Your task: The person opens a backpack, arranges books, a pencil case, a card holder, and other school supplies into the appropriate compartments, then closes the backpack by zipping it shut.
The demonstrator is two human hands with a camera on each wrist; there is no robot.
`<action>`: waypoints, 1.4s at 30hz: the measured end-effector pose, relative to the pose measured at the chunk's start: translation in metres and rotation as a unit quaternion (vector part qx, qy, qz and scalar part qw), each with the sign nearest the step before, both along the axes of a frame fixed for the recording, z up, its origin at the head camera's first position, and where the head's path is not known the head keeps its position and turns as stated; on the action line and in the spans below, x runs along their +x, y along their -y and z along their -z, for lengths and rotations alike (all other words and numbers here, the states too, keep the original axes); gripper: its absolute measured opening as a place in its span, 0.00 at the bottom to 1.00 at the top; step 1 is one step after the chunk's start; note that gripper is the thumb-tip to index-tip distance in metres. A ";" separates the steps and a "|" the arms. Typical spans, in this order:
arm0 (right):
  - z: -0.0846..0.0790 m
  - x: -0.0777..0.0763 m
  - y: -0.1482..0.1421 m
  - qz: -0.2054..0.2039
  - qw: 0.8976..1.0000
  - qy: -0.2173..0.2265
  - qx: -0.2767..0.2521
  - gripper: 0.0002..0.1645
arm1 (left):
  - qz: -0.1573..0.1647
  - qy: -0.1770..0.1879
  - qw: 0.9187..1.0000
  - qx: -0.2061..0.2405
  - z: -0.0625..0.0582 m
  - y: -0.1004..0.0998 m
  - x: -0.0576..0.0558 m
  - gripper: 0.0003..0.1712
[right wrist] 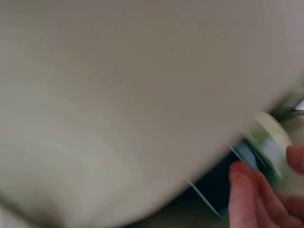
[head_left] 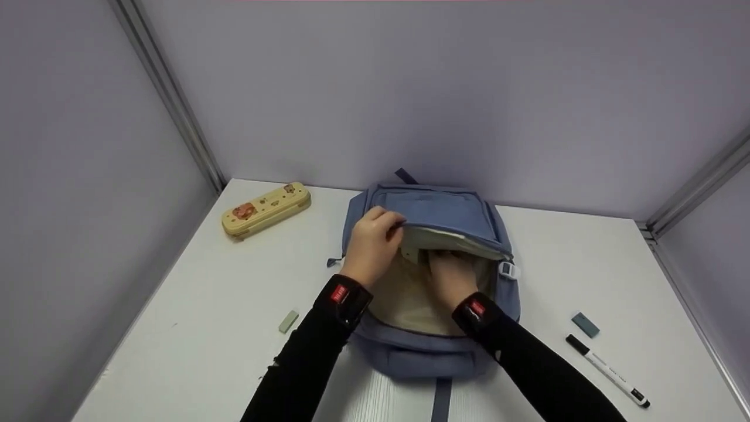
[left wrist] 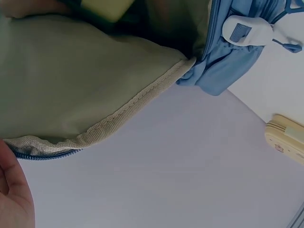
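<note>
A blue backpack (head_left: 433,208) lies unzipped on the white table, its beige lining (head_left: 404,299) showing. My left hand (head_left: 375,243) pinches the upper edge of the opening and holds the flap (left wrist: 85,85) up; the zipper edge meets its fingers in the left wrist view. Inside the bag, under the flap, is my right hand (head_left: 451,278), its fingers hidden in the head view. The right wrist view has those fingers (right wrist: 242,194) bent beside a blurred dark-blue and green item (right wrist: 256,152); I cannot tell if they grip it. A yellow-green item (left wrist: 107,7) shows deep in the bag.
At the back left lies a yellow pencil case (head_left: 266,208) with cartoon prints. A pale green eraser-like block (head_left: 288,322) is left of the bag. On the right are a teal block (head_left: 585,324) and a black-capped white marker (head_left: 609,372). Grey walls (head_left: 445,105) enclose the table.
</note>
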State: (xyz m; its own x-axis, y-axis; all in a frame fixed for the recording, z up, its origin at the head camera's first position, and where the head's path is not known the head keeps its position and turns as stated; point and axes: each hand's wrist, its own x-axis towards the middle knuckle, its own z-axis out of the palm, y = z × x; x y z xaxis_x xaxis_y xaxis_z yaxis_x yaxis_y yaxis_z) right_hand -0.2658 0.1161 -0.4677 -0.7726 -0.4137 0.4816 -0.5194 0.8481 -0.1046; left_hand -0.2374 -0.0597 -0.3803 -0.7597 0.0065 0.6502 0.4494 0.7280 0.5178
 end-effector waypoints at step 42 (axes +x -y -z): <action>-0.009 0.001 -0.128 -0.061 0.978 0.049 -0.192 0.28 | 0.056 -0.035 0.996 -0.060 0.034 0.016 0.034 0.07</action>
State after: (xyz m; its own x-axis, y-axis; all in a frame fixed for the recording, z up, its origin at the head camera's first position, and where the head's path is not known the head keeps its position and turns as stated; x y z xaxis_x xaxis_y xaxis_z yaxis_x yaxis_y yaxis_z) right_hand -0.2648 0.2446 -0.4584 -0.7787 -0.3092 0.5459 -0.5862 0.6687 -0.4575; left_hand -0.2035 -0.0756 -0.4139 -0.7029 0.1687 0.6910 0.5627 0.7262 0.3950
